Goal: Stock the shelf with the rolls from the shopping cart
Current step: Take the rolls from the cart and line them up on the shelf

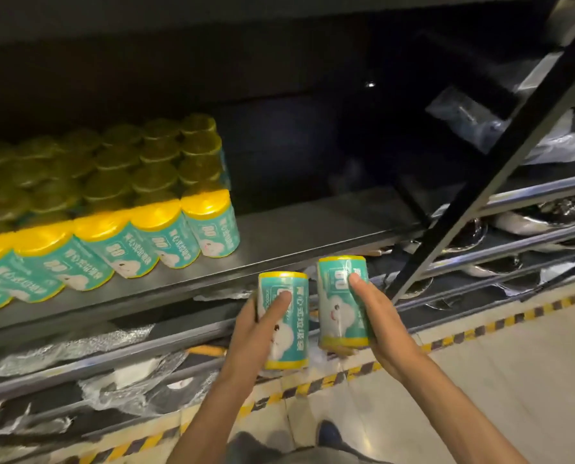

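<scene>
Rolls in teal wrappers with yellow ends stand packed in rows (119, 209) on the left of the dark metal shelf (306, 232). Below its front edge, the left hand (259, 333) grips one upright teal roll (288, 321), the right hand (379, 316) grips another (341, 301), just beside it.

A shop aisle: metal shelving (313, 229) stocked with identical packaged rolls (119, 242), hazard-striped floor tape (480, 326).
</scene>
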